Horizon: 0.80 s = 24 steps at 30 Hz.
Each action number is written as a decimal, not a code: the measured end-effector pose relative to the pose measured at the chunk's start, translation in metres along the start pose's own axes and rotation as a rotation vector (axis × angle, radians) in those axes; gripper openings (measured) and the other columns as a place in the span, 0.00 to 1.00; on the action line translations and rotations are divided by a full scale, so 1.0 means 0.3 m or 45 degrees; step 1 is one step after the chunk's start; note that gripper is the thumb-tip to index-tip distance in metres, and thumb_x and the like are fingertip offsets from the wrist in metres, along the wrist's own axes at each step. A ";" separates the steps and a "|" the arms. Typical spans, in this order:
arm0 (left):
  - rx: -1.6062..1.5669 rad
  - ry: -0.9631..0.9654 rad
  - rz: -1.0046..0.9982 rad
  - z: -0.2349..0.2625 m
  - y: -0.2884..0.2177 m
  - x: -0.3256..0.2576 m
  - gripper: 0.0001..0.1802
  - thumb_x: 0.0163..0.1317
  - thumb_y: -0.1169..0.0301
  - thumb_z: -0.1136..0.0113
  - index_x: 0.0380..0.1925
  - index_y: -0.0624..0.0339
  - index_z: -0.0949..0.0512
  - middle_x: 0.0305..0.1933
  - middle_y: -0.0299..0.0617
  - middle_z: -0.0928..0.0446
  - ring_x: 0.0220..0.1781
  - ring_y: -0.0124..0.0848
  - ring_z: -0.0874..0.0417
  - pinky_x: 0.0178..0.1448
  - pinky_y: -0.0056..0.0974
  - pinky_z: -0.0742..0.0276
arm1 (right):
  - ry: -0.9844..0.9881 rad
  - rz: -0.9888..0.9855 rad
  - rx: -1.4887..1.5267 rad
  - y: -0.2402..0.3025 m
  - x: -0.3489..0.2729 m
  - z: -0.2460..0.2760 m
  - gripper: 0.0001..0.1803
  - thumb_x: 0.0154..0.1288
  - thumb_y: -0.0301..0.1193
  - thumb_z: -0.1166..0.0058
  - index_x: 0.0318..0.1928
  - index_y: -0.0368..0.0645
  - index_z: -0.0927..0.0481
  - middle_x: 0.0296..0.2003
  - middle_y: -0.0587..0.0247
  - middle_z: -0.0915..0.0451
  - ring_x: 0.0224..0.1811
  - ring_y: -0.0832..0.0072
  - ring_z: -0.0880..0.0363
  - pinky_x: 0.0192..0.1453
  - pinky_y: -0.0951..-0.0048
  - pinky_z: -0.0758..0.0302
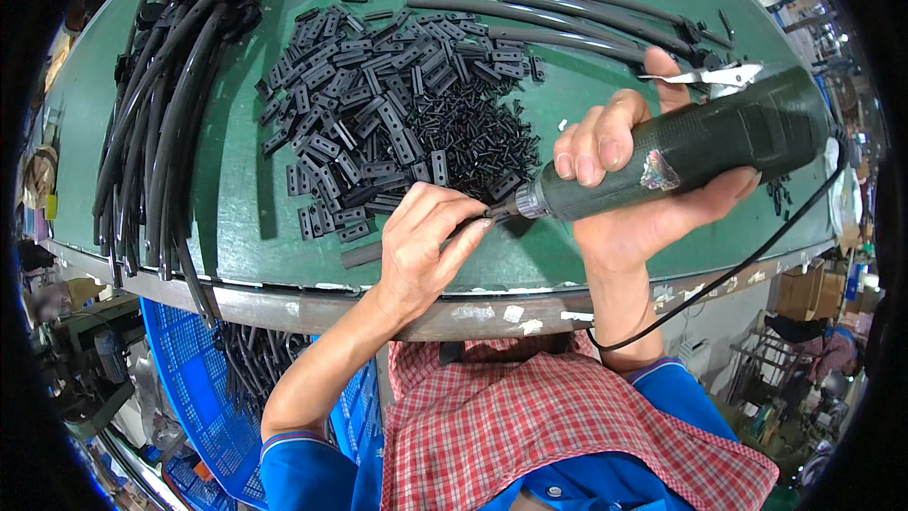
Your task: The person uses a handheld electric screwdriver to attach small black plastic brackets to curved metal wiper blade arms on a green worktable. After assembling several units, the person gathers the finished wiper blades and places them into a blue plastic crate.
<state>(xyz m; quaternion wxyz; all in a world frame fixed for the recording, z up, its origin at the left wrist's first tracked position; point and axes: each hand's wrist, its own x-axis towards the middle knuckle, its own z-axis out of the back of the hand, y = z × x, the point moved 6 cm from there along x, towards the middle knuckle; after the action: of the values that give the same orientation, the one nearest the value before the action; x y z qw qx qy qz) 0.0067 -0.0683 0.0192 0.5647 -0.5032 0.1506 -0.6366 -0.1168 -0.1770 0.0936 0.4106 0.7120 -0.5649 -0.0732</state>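
Observation:
My right hand (pixel 632 180) grips a dark green electric screwdriver (pixel 700 147), held sideways with its metal tip (pixel 515 206) pointing left. My left hand (pixel 424 246) pinches a small black plastic part (pixel 480 219) right at that tip, fingers closed around it. Under the left hand a short black tube piece (pixel 361 255) lies on the green table (pixel 236 208). Just beyond both hands spreads a heap of flat black plastic brackets (pixel 378 123) and smaller black bits (pixel 478 137).
A bundle of long black tubes (pixel 156 123) hangs over the table's left side. More tubes (pixel 567 24) and metal snips (pixel 714 76) lie at the far right. A black cord (pixel 747 260) trails from the screwdriver. A blue crate (pixel 203 397) holds tubes below the table's metal edge (pixel 312 308).

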 end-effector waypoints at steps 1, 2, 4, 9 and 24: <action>0.014 0.017 -0.039 -0.001 -0.005 0.000 0.10 0.49 0.81 0.34 0.33 0.66 0.19 0.34 0.44 0.21 0.36 0.37 0.21 0.40 0.36 0.26 | 0.012 -0.024 0.018 -0.003 0.002 0.001 0.55 0.54 0.77 0.66 0.65 0.42 0.36 0.22 0.69 0.33 0.21 0.76 0.34 0.29 0.70 0.34; 0.001 0.023 -0.051 0.000 -0.005 0.001 0.10 0.49 0.81 0.34 0.34 0.66 0.19 0.34 0.44 0.20 0.36 0.37 0.21 0.40 0.36 0.26 | 0.024 -0.048 0.030 -0.003 0.007 0.002 0.55 0.54 0.77 0.66 0.65 0.42 0.37 0.22 0.70 0.33 0.21 0.76 0.34 0.29 0.70 0.34; -0.024 0.035 -0.075 0.004 -0.006 0.000 0.10 0.50 0.81 0.35 0.35 0.65 0.18 0.35 0.44 0.20 0.37 0.37 0.21 0.41 0.36 0.25 | 0.011 -0.067 0.009 0.000 0.012 0.017 0.55 0.54 0.76 0.65 0.66 0.43 0.37 0.22 0.70 0.33 0.21 0.76 0.33 0.29 0.70 0.34; -0.196 -0.009 0.214 0.029 0.032 -0.001 0.09 0.59 0.79 0.40 0.40 0.66 0.18 0.36 0.44 0.19 0.37 0.32 0.21 0.43 0.33 0.25 | -0.022 -0.011 -0.072 0.031 0.020 0.005 0.56 0.54 0.77 0.64 0.66 0.41 0.38 0.21 0.69 0.32 0.20 0.76 0.33 0.28 0.70 0.34; -0.782 -0.100 0.821 -0.008 0.113 -0.044 0.08 0.63 0.75 0.40 0.41 0.64 0.23 0.27 0.34 0.23 0.30 0.19 0.24 0.36 0.27 0.26 | 0.280 -0.585 -0.372 -0.093 -0.029 -0.111 0.47 0.45 0.58 0.38 0.58 0.37 0.32 0.21 0.58 0.26 0.21 0.69 0.27 0.26 0.66 0.27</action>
<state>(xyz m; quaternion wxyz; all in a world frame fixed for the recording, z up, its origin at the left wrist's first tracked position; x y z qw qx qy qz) 0.0222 -0.0684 -0.0137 0.5638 -0.5988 0.4603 -0.3342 -0.0803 -0.1522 0.0936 0.5400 0.7583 -0.3246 -0.1672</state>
